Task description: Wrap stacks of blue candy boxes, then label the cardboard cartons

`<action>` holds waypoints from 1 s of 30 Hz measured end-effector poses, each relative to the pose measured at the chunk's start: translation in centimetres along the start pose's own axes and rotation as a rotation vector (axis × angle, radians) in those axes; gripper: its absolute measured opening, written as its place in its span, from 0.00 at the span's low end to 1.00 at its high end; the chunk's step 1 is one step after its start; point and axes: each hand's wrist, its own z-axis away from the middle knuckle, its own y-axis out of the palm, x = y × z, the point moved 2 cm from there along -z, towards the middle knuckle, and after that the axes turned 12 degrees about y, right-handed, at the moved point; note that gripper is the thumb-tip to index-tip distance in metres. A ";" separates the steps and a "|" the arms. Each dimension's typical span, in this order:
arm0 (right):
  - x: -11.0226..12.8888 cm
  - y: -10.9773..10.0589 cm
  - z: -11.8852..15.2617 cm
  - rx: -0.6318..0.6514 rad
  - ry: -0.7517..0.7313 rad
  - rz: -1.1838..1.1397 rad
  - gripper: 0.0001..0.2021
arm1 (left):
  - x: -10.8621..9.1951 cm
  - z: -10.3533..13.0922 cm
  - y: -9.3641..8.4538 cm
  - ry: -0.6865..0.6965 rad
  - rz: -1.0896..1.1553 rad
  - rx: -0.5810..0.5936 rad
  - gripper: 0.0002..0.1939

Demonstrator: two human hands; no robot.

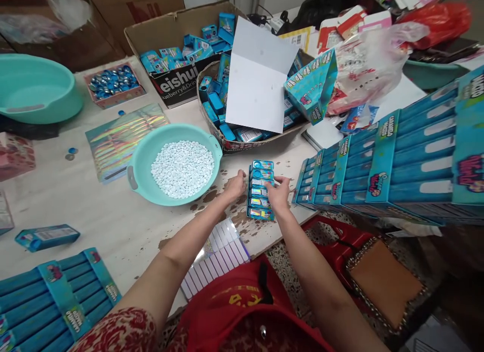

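Observation:
A row of small blue candy boxes point(260, 202) stands packed together near the table's front edge, with printed tops and shiny strips on the nearer ones. My right hand point(279, 194) is at the row's right side, its thumb on one box and its fingers bent around that edge. Just left of the row is my left hand point(236, 185), fingers curled together; whatever they may hold is too small to make out. A sheet of strip stickers point(221, 253) lies between my forearms. Left of my hands, a turquoise basin point(172, 199) holds many small white candies.
Stacked blue display boxes point(381, 160) rise at right, with more packs point(56, 296) at front left. Cartons point(181, 87) of blue boxes stand behind, one under a folded white card point(260, 74). A shiny sticker sheet point(113, 140) lies beside the basin; a red chair point(336, 231) is below right.

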 end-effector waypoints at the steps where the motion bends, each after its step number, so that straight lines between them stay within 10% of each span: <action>1: -0.2 0.0 0.0 0.007 0.011 -0.019 0.19 | 0.1 0.4 0.4 0.001 -0.042 -0.045 0.16; 8: -0.7 -0.3 -0.7 0.018 -0.003 -0.079 0.16 | 1.5 5.9 4.3 0.064 -0.169 0.126 0.36; 13: -0.6 -2.3 1.8 -0.015 -0.129 -0.096 0.14 | 6.0 11.5 -0.3 -0.116 -0.429 0.013 0.27; 17: -0.4 -3.0 7.9 -0.129 -0.571 0.055 0.08 | 8.5 16.0 -2.5 -0.279 -0.589 0.129 0.23; 24: -3.0 1.2 15.3 0.516 -0.819 0.187 0.05 | 9.9 19.2 -2.6 -0.275 0.018 0.324 0.18; 30: -4.3 2.3 15.3 0.635 -0.774 0.332 0.08 | 10.5 21.2 -5.2 -0.379 0.097 0.302 0.09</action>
